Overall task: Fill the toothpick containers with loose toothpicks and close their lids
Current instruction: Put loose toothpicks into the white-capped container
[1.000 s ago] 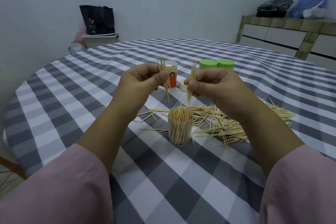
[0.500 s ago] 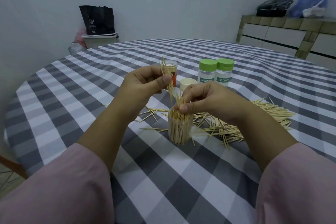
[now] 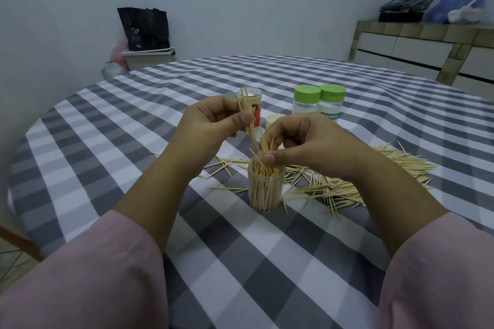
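here, in the head view, we see the open toothpick container [image 3: 265, 189] standing upright on the checked tabletop [image 3: 160, 195], close to full. our right hand [image 3: 302, 141] pinches a few toothpicks and feeds them down into its mouth, thumb at the rim. our left hand [image 3: 211, 123] is clenched around a spare bundle of toothpicks [image 3: 247, 117] held upright just above and behind the container. the loose pile [image 3: 361, 179] lies to the right of the container, with a few strays on its left. behind stand two green-lidded containers [image 3: 318, 104], closed, an orange-labelled container [image 3: 251, 107] partly hidden by the left hand, and what looks like a loose cream lid [image 3: 275, 119], though it is mostly covered.

the risk, as we judge it, lies in the packing: sticks already lean out over the rim, so pushing more in at an angle could jam them crosswise, tip the light container, or leave ends standing proud so the lid will not seat.
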